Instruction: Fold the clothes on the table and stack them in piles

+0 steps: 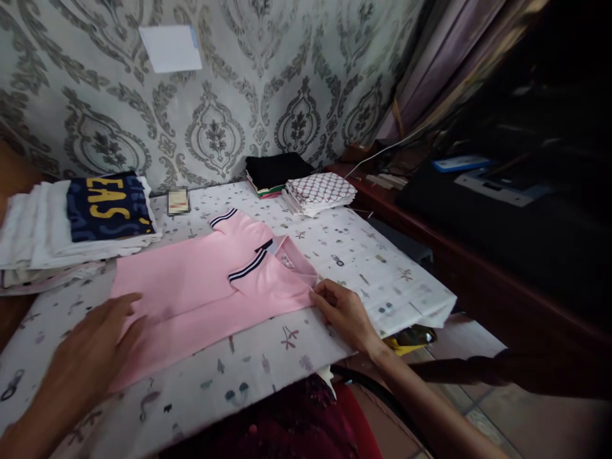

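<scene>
A pink polo shirt [191, 274] lies on the patterned tablecloth [268, 357], its collar to the right and its hem to the left. The near side is folded over, and both short sleeves with dark striped cuffs point to the left. My right hand [347, 312] pinches the shirt's edge near the collar between thumb and fingers. At the hem end my left hand [90, 350] rests on or just over the pink cloth, fingers spread and slightly blurred.
Folded white clothes [43, 223] with a navy printed piece [112, 207] on top stand at the left. A small square item [178, 201] lies near the wall. Black folded cloth [277, 171] and a checked white stack [320, 191] sit at the back. Dark furniture [468, 255] borders the right.
</scene>
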A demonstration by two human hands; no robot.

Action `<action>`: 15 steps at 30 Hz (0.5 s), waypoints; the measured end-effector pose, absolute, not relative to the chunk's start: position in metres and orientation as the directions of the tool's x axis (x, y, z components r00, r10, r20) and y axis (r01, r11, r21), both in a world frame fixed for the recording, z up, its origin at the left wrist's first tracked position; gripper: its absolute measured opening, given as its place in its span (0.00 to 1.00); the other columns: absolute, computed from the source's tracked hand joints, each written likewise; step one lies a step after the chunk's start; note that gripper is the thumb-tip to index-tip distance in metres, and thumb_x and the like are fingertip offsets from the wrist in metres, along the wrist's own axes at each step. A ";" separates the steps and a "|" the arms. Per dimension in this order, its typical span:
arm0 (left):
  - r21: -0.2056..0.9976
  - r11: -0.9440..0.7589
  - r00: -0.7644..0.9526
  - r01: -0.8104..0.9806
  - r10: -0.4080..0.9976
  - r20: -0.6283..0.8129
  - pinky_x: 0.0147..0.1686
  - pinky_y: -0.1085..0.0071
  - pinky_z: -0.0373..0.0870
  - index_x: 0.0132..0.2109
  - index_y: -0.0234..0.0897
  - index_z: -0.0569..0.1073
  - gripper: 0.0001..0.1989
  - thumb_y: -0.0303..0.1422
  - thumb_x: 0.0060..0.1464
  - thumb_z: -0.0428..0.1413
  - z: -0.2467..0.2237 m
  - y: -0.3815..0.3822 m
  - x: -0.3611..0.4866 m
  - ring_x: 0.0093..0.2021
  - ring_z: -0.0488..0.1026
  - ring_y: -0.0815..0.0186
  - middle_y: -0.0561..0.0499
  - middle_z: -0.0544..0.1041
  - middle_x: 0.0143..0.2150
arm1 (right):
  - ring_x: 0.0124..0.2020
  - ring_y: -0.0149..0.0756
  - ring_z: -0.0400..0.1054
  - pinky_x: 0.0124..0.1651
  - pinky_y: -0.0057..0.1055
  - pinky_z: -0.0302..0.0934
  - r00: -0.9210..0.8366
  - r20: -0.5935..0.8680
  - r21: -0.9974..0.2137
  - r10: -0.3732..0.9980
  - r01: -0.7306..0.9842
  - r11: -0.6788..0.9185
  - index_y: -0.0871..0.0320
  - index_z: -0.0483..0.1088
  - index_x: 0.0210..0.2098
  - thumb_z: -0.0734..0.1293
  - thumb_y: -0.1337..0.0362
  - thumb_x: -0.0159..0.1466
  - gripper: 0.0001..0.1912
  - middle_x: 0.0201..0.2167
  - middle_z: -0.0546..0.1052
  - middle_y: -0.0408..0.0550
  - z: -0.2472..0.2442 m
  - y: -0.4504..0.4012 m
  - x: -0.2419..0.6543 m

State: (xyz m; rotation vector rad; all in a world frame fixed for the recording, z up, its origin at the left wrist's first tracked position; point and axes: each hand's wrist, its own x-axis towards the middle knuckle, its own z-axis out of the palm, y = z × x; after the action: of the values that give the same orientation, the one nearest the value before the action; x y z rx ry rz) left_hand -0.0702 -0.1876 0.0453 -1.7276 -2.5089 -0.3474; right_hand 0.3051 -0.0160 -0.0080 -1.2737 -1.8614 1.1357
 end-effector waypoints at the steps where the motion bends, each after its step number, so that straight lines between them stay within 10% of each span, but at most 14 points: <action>1: 0.215 0.293 -0.322 0.931 0.940 0.115 0.41 0.63 0.69 0.54 0.46 0.66 0.20 0.47 0.62 0.41 0.051 -0.169 -0.055 0.46 0.74 0.55 0.48 0.76 0.50 | 0.17 0.29 0.62 0.22 0.26 0.55 -0.348 0.016 -0.897 0.937 0.408 0.167 0.55 0.67 0.30 0.64 0.52 0.63 0.13 0.18 0.67 0.38 -0.009 -0.015 0.305; 5: 0.425 0.080 -0.110 0.901 0.993 0.044 0.42 0.65 0.68 0.51 0.44 0.68 0.18 0.45 0.61 0.43 0.054 -0.096 -0.008 0.46 0.73 0.59 0.49 0.76 0.47 | 0.17 0.29 0.62 0.23 0.26 0.56 -0.346 0.019 -0.901 0.938 0.400 0.166 0.55 0.68 0.30 0.64 0.54 0.63 0.12 0.17 0.67 0.37 -0.009 -0.014 0.305; 15: 0.395 0.057 -0.025 0.917 0.996 -0.085 0.33 0.67 0.60 0.34 0.42 0.65 0.08 0.39 0.60 0.47 0.030 -0.026 0.032 0.36 0.72 0.60 0.52 0.76 0.33 | 0.18 0.29 0.64 0.24 0.27 0.57 -0.322 -0.007 -0.934 0.947 0.341 0.109 0.55 0.67 0.31 0.64 0.58 0.62 0.08 0.18 0.68 0.37 -0.006 -0.012 0.306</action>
State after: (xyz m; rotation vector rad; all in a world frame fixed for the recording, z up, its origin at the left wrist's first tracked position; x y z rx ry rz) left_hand 0.0322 -0.0259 0.0301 -2.3942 -2.4992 -0.4086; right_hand 0.3064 -0.0122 -0.0056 -1.2608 -1.7509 1.2105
